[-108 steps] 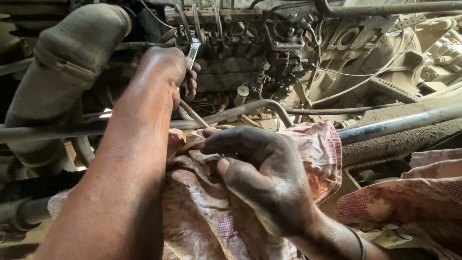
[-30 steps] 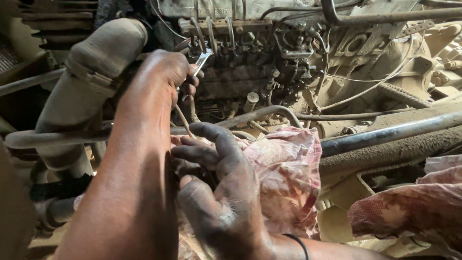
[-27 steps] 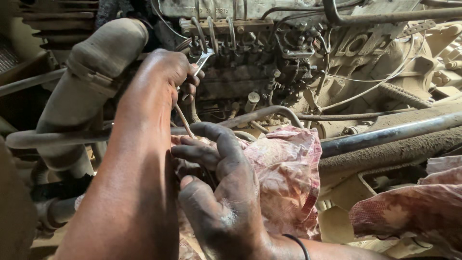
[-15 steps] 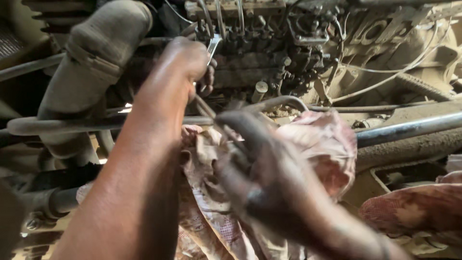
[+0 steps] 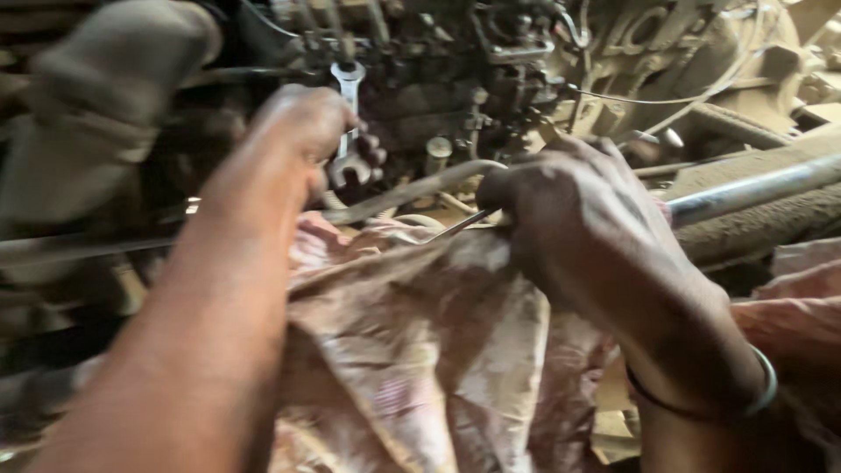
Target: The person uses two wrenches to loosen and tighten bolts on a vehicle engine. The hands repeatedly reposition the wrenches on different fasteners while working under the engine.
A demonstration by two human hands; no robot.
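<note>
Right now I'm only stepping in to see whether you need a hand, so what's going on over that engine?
A person is leaning over a grimy engine. The left hand grips a metal spanner held up against the engine's fittings. The right hand presses on a stained pinkish cloth spread below and pinches a thin metal rod between its fingers. A curved metal pipe runs between the two hands. The picture is blurred, so I cannot tell which fitting the spanner sits on.

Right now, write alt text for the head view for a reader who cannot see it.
Two greasy bare hands work over a grimy engine: the left hand grips a spanner set among the engine's fittings, while the right hand presses on a stained pinkish rag and pinches a thin metal rod. The picture is motion-blurred.
</note>
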